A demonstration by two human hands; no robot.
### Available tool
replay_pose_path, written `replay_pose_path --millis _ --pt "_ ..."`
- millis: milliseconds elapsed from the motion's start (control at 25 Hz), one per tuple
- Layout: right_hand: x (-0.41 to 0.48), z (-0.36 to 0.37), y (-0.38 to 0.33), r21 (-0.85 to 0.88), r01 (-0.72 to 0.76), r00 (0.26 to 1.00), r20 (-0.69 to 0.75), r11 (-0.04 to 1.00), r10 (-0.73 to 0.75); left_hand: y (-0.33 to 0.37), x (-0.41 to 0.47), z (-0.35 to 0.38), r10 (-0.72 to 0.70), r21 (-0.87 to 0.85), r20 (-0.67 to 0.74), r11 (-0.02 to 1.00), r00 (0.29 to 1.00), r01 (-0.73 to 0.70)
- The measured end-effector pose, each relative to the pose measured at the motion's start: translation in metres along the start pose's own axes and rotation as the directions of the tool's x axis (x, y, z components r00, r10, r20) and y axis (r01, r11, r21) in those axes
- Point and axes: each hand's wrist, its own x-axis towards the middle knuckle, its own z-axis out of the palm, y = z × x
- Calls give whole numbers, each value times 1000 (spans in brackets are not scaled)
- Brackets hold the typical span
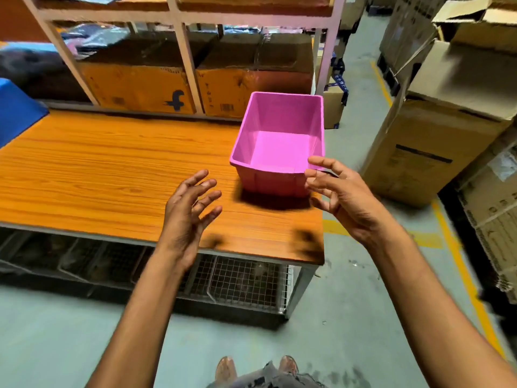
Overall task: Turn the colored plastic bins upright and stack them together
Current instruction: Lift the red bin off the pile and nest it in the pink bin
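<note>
A pink plastic bin [279, 144] stands upright with its mouth up on the right end of the wooden table [112, 169]. My right hand [341, 194] hovers at the bin's near right corner, fingers spread; whether the fingertips touch the rim I cannot tell. My left hand [190, 211] is spread over the table, a short way left of the bin, holding nothing. A blue bin [16, 110] lies overturned at the table's far left edge, partly out of view.
Cardboard boxes [145, 85] fill the rack behind the table. Tall cartons [436, 135] crowd the right side beyond a yellow floor line [461, 264]. Wire baskets [243, 284] sit under the table. My shoes [226, 369] show on the grey floor.
</note>
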Motion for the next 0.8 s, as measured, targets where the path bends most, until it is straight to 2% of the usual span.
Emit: replay_pose_path --millis 200,400,560,640,720,800 --pt "-39 50 59 28 -194 976 106 981 190 -8 -66 -59 -179 -269 -76 951 981 153" --pt "-83 119 127 58 -348 932 132 936 338 -21 -123 -141 -213 -302 -183 941 960 151" --pt "-116 191 173 -3 -401 906 148 916 397 -20 -165 -214 -172 -142 -254 980 952 139" --pt "-135 239 197 -85 -387 905 153 918 396 -13 -190 -263 -76 42 -312 995 947 93" --pt "-151 290 220 -208 -317 916 185 925 355 -6 -210 -315 43 274 -376 960 926 67" --pt "-160 336 237 -298 -258 916 226 919 331 3 -226 -359 102 382 -397 922 912 63"
